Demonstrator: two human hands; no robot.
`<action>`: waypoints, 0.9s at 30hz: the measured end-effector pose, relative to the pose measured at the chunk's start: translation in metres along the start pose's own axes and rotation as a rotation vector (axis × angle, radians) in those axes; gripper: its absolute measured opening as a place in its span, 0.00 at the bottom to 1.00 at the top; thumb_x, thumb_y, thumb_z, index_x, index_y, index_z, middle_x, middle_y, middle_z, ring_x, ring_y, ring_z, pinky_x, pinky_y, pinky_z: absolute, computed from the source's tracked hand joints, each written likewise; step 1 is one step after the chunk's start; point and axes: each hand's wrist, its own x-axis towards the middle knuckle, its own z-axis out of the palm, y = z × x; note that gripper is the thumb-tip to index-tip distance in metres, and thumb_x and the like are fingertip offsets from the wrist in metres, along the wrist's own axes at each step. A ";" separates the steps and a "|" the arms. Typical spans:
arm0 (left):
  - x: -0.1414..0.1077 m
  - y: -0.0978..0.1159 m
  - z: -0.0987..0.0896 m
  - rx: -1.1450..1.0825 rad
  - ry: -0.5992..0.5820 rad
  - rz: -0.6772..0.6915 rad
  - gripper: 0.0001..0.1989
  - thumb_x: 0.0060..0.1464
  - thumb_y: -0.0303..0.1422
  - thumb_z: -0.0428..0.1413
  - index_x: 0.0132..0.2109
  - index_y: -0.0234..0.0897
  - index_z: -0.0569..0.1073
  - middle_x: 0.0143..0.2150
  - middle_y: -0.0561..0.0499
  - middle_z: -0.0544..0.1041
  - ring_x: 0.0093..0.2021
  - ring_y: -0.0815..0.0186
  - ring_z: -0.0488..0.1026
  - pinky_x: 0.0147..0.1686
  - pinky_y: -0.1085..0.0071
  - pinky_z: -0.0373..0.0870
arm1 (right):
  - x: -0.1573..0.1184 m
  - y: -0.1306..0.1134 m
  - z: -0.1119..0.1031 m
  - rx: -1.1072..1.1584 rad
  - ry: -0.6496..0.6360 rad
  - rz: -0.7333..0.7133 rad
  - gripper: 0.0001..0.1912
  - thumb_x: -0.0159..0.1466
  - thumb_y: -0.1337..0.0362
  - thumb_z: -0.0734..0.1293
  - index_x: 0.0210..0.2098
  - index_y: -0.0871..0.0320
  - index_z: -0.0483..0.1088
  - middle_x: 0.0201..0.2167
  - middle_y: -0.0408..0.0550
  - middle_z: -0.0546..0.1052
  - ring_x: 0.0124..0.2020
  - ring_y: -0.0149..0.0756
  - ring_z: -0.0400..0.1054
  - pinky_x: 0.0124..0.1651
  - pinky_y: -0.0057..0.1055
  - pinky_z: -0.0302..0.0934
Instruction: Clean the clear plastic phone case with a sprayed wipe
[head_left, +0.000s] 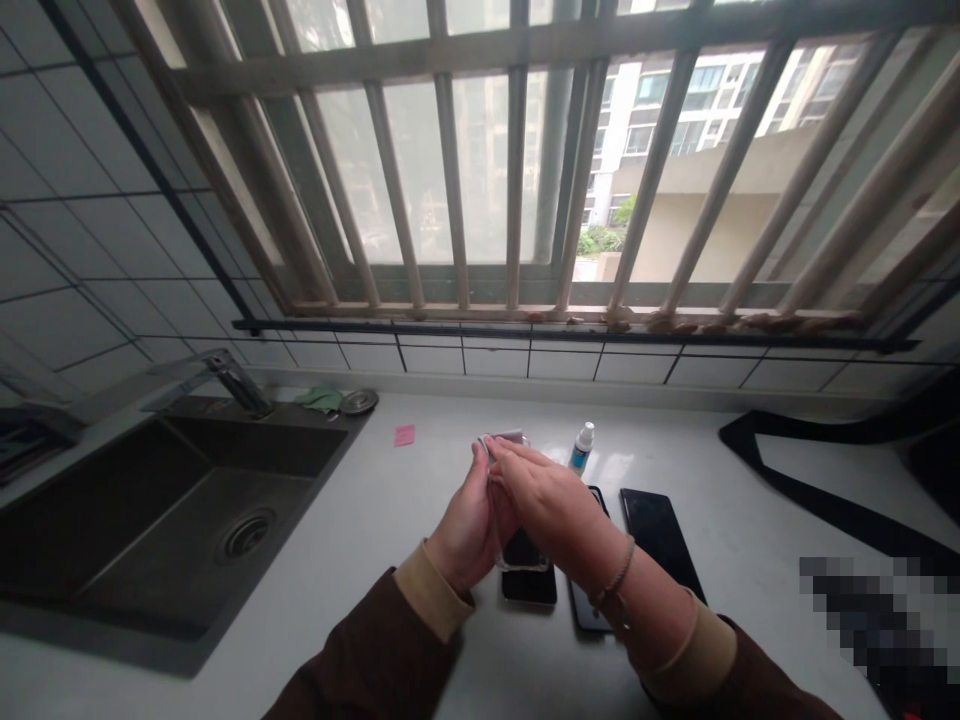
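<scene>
A clear phone case (504,470) is clamped upright between the left hand (471,525) and the right hand (547,505), above the counter (420,510). Beneath the grip a dark phone (529,578) is laid; just right, two more phones (660,540) and a small bottle (581,447).

I see a clear phone case (504,470) held upright between both hands above the white countertop (375,560), over a black phone (529,575) lying flat near its front edge.
</scene>
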 end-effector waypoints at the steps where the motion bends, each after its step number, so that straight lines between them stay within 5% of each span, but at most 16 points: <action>1: 0.000 0.000 -0.001 0.007 -0.009 -0.001 0.28 0.72 0.53 0.49 0.57 0.35 0.78 0.55 0.38 0.82 0.63 0.52 0.76 0.67 0.55 0.69 | 0.000 0.000 -0.001 0.001 -0.010 0.005 0.19 0.76 0.72 0.61 0.64 0.66 0.71 0.61 0.65 0.78 0.66 0.48 0.72 0.67 0.44 0.70; 11: 0.001 0.003 -0.001 -0.066 0.137 0.017 0.26 0.74 0.50 0.47 0.63 0.37 0.74 0.56 0.42 0.81 0.59 0.58 0.79 0.63 0.62 0.72 | 0.005 -0.004 -0.006 0.114 -0.037 -0.018 0.08 0.76 0.71 0.62 0.48 0.63 0.72 0.51 0.62 0.82 0.61 0.49 0.75 0.60 0.43 0.73; 18: 0.001 0.007 -0.002 -0.022 0.171 0.015 0.32 0.72 0.55 0.45 0.69 0.37 0.69 0.51 0.39 0.82 0.50 0.54 0.83 0.54 0.59 0.78 | 0.004 -0.009 -0.008 0.119 -0.088 -0.028 0.08 0.72 0.76 0.63 0.49 0.63 0.70 0.44 0.59 0.82 0.49 0.46 0.76 0.51 0.40 0.72; 27: 0.003 0.020 -0.014 -0.008 0.259 0.177 0.32 0.71 0.55 0.47 0.70 0.40 0.69 0.51 0.40 0.80 0.42 0.61 0.81 0.43 0.66 0.81 | 0.006 -0.019 -0.015 0.225 -0.250 0.106 0.06 0.74 0.70 0.61 0.40 0.57 0.68 0.34 0.47 0.77 0.32 0.35 0.68 0.36 0.33 0.61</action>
